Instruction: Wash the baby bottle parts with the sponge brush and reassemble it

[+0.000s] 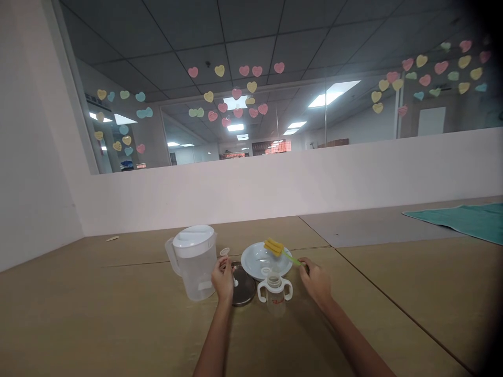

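My right hand [317, 283] is closed on the green handle of a bottle brush, whose yellow sponge head [274, 247] is over a white bowl [248, 263]. With pinched fingers, my left hand [222, 280] holds a small pale piece with a ring-shaped top [225, 252]; its exact kind is unclear. Beneath that hand, a dark round tray [244, 290] is partly covered, and a small white part [236, 283] shows beside the wrist. Between my hands stands a clear, uncapped baby bottle [276, 303] with two white handles. Another small ring-shaped piece [266, 271] shows at the bowl's near edge.
Left of my left hand stands a translucent pitcher [199, 272] with a white lid. A green cloth [467, 220] lies at the far right of the wooden table [137, 324]. Behind is a low white wall [251, 191] under a window with heart-shaped notes.
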`<state>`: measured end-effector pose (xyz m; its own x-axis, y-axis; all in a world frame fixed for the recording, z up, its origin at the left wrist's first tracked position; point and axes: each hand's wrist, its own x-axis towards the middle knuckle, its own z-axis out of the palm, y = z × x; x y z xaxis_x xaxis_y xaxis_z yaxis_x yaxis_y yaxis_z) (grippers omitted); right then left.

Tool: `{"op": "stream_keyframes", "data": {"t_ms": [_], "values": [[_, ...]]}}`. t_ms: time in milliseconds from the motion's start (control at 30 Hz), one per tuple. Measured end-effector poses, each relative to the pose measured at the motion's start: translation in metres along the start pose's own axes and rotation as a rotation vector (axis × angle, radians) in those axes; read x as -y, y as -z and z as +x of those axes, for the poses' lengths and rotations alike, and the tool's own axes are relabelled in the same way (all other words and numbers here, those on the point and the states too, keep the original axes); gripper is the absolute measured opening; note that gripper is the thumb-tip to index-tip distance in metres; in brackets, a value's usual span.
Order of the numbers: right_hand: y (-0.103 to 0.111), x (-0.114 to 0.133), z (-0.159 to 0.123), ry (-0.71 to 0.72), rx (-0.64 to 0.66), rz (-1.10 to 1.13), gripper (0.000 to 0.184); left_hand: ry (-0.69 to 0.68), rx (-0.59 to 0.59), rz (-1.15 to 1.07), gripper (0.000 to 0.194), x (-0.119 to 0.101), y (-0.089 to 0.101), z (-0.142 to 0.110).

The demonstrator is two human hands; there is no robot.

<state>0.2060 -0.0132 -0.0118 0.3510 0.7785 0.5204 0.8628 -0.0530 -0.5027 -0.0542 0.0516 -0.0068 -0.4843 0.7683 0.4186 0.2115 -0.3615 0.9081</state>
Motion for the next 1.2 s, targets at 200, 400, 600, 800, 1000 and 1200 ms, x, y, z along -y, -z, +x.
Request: {"op": "stream_keyframes", "data": {"t_ms": [200, 400, 600, 800, 1000, 1200], "values": [[0.002, 0.001, 0.001, -0.017, 0.032, -0.028, 0.026, -0.116, 0.122, 0.394, 0.019, 0.004, 0.004, -0.002], [0.004, 0.003, 0.001, -0.017, 0.068, -0.037, 0.026, -0.193, 0.229, 0.687, 0.021, 0.005, 0.004, -0.010], [0.003, 0.001, 0.001, 0.005, 0.064, -0.039, 0.028, -0.251, 0.311, 0.899, 0.021, 0.003, 0.005, -0.015], [0.000, 0.000, 0.000, 0.062, 0.024, -0.102, 0.031, -0.322, 0.310, 0.984, 0.026, -0.007, 0.003, -0.022], [-0.001, 0.002, -0.002, 0.116, 0.006, -0.185, 0.034, -0.460, 0.304, 0.907, 0.031, -0.015, -0.001, -0.026], [0.001, 0.005, -0.004, 0.172, 0.060, -0.222, 0.040, -0.619, 0.428, 0.803, 0.030, -0.022, -0.008, -0.033]]}}
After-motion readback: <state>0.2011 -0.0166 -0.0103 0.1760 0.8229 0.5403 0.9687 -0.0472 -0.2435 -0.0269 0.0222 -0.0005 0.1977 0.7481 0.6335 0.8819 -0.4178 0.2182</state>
